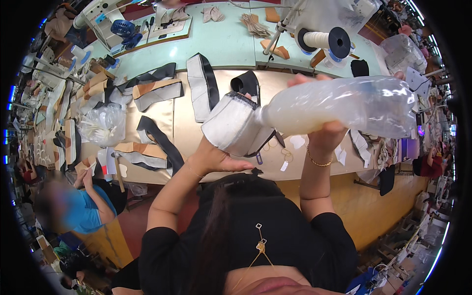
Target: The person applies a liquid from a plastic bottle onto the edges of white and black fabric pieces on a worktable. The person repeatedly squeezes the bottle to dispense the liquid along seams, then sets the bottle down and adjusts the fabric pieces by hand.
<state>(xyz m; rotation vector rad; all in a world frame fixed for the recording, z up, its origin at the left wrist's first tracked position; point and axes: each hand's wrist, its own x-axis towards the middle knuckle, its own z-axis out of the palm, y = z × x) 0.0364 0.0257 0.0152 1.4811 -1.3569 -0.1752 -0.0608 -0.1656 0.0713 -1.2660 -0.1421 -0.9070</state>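
Observation:
My right hand grips a large clear plastic bottle with cloudy whitish liquid in it. The bottle lies nearly level, its narrow neck pointing left. Its tip meets or almost meets the right edge of a curved fabric piece, pale grey on the face I see, with dark edges. That piece rests over my left hand, which holds it from beneath; the thumb sticks out below and the other fingers are mostly hidden. Just beyond it on the table is a rolled black strip.
Similar black-and-grey pieces and tan-and-grey ones lie on the beige table. A clear bag sits to the left. Farther off are a thread spool, a blue fan and gloves. A person in blue works at left.

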